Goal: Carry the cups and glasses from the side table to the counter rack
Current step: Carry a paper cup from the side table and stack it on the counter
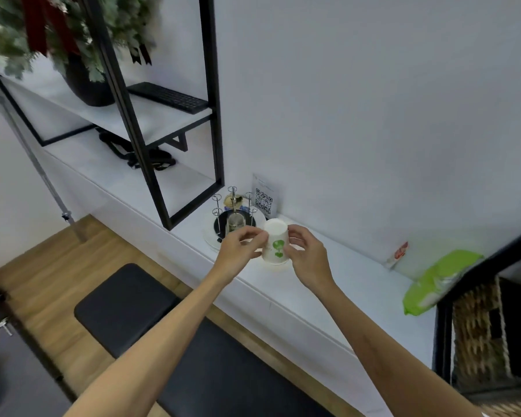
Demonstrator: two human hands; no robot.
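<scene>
White paper cup [275, 245] inverted | left hand [240, 247] pinching it | right hand [306, 253] pinching it

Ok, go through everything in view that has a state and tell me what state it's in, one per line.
Paper cup: upside down, held above the counter by both hands.
Left hand: fingers pinch the cup's side.
Right hand: fingers curled round the cup's other side.
Rack: upright on its tray, most pegs bare.
Glass: standing in the rack.
QR sign: upright against the wall.
Green packet: lying on the counter.
</scene>
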